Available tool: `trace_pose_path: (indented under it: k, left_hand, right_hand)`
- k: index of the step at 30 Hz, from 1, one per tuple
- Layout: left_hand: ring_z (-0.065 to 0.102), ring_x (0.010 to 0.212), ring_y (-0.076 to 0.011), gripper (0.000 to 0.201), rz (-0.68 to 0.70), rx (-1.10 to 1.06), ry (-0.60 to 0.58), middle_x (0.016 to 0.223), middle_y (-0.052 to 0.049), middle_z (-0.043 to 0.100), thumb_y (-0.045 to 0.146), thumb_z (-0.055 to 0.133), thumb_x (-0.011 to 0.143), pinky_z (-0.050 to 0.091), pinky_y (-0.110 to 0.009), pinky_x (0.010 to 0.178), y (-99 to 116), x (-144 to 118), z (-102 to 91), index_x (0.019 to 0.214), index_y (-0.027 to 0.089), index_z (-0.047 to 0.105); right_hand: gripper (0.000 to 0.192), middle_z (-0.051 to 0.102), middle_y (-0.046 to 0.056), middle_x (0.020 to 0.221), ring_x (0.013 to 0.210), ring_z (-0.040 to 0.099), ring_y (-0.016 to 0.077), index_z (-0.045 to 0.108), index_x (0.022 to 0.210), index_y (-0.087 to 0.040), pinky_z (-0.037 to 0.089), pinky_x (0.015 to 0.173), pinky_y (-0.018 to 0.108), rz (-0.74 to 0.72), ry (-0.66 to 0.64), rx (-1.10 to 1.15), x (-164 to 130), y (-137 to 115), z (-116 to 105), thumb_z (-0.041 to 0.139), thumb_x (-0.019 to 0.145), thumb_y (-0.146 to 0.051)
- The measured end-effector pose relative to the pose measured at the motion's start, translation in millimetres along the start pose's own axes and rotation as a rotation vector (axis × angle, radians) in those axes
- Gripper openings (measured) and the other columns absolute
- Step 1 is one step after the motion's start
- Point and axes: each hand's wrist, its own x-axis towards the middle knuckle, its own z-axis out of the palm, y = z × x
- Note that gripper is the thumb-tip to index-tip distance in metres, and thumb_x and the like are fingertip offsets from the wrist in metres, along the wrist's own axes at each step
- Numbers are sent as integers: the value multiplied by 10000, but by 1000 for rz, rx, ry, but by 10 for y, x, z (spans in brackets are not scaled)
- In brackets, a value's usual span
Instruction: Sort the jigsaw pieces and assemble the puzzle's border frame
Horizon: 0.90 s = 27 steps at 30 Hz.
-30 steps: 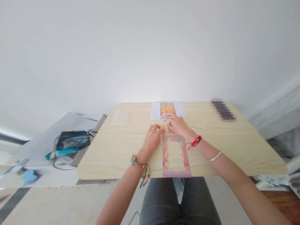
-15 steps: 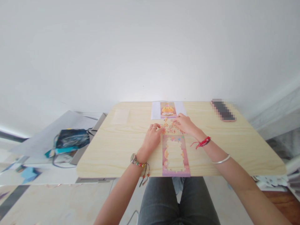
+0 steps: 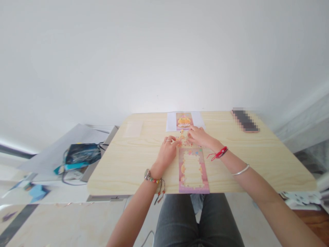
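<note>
My left hand (image 3: 166,151) fingers curled on loose puzzle pieces (image 3: 183,140) | right hand (image 3: 199,136) fingers bunched over them, pinch unclear | pieces lie mid-worktop (image 3: 128,161), just beyond the puzzle frame (image 3: 192,169)

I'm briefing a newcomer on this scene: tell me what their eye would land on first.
First, the two bare hands meeting at mid-table: the left hand and right hand rest over a small heap of loose pastel jigsaw pieces. Just below them lies the tall pink puzzle frame with a pale empty centre, on the light wooden table. At the far edge sits a reference picture of an orange cartoon figure.
</note>
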Motion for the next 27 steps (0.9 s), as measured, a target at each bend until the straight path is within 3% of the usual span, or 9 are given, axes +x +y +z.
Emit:
trace_pose_path:
  k: [4, 10, 16, 22, 27]
  left_hand:
    - [462, 875, -189, 382, -6, -20, 19, 977, -83, 492, 4, 403, 779, 460, -377, 829, 29, -70, -102, 1030, 187, 625]
    - [479, 848, -190, 274, -29, -15, -11, 904, -71, 503, 81, 444, 819, 474, -367, 789, 285, -335, -243, 1000, 186, 621]
    - [467, 843, -202, 184, -58, 42, -108, 885, -71, 513, 125, 493, 824, 468, -351, 787, 494, -411, -241, 948, 182, 616]
    - [462, 822, -208, 219, -69, 97, -132, 860, -70, 511, 128, 447, 852, 462, -351, 765, 551, -395, -159, 1006, 192, 589]
    - [462, 835, -213, 190, -103, 115, -153, 855, -75, 494, 153, 430, 866, 454, -356, 778, 565, -356, -122, 930, 189, 606]
  right_hand:
    - [161, 514, 101, 985, 941, 498, 214, 559, 885, -143, 371, 770, 340, -10, 102, 37, -238, -106, -54, 525, 848, -296]
    - [133, 536, 103, 989, 944, 513, 233, 553, 895, -150, 361, 811, 373, -49, 113, 10, -555, -377, 35, 565, 816, -256]
    - [106, 546, 110, 949, 951, 503, 250, 552, 880, -142, 357, 789, 373, 44, 138, -42, -596, -542, 134, 551, 821, -230]
    - [91, 559, 117, 974, 928, 515, 240, 549, 859, -147, 355, 760, 359, 113, 140, -30, -595, -594, 191, 512, 849, -229]
    - [130, 556, 128, 979, 909, 522, 237, 565, 896, -133, 349, 747, 354, 155, 156, -45, -576, -619, 244, 504, 856, -241]
